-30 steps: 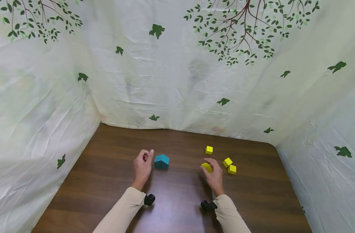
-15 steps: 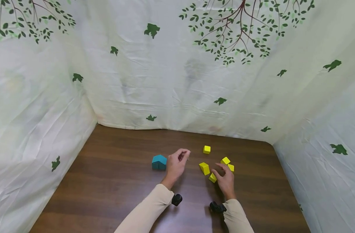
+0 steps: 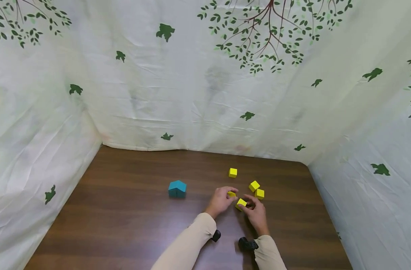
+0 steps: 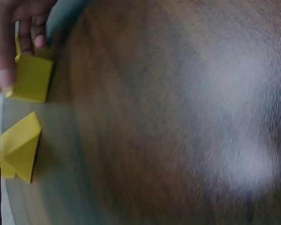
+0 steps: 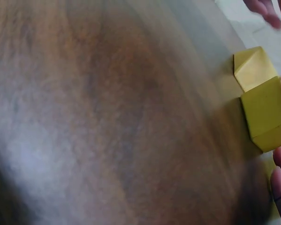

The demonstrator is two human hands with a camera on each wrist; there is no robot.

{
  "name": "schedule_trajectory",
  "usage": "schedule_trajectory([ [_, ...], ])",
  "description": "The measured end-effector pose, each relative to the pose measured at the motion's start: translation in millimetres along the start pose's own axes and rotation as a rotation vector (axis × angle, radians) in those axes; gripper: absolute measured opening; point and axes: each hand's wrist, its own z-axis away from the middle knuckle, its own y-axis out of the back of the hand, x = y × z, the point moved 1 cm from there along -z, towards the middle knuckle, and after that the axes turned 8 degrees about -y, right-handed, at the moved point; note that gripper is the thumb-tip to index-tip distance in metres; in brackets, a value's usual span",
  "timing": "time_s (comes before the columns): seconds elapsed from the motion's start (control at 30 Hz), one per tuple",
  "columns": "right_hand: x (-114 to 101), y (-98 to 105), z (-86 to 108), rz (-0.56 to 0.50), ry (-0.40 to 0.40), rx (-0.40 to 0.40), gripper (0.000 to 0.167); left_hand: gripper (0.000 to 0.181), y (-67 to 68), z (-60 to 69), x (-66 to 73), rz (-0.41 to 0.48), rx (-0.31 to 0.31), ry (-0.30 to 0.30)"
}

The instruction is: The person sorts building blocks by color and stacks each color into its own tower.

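Note:
In the head view my right hand pinches a yellow cube between thumb and fingers. Seen from the left wrist, its fingertips lie on two sides of that cube. My left hand is spread around a yellow triangular block, which it partly hides. From the right wrist the left fingers look apart from this block. The triangular block and the cube lie side by side.
Behind the right hand are two yellow cubes close together, with a third cube farther back. A blue house-shaped block stands to the left on the brown table. White leaf-patterned cloth hangs around the table.
My left hand has moved right, from beside the blue block to the yellow triangular block. The right hand has let go of that block, backed off, then closed on a yellow cube.

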Motion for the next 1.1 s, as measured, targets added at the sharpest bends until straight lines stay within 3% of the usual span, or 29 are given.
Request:
schedule_trajectory([
  [0.23, 0, -4, 0.9, -0.033, 0.014, 0.025, 0.036, 0.029, -11.1, -1.6, 5.7, -0.202, -0.192, -0.072],
  [0.53, 5, -3, 2.0, -0.074, 0.066, 0.039, 0.028, 0.027, -18.8, -4.1, 11.5, -0.299, -0.275, -0.144],
  [0.63, 6, -3, 2.0, -0.098, 0.045, 0.035, 0.029, 0.03, -21.4, -3.6, 12.3, -0.31, -0.296, -0.133],
  [0.8, 3, 1, 3.6, -0.126, 0.008, -0.007, 0.032, 0.032, -25.2, -2.3, 13.5, -0.341, -0.27, -0.103],
  [0.93, -9, 9, 10.3, -0.133, -0.003, -0.062, 0.033, 0.031, -26.1, -1.0, 13.7, -0.35, -0.254, -0.047],
  [1.1, -5, 9, 9.7, -0.13, 0.011, -0.106, 0.036, 0.031, -25.2, 2.8, 9.6, -0.35, -0.245, 0.023],
])
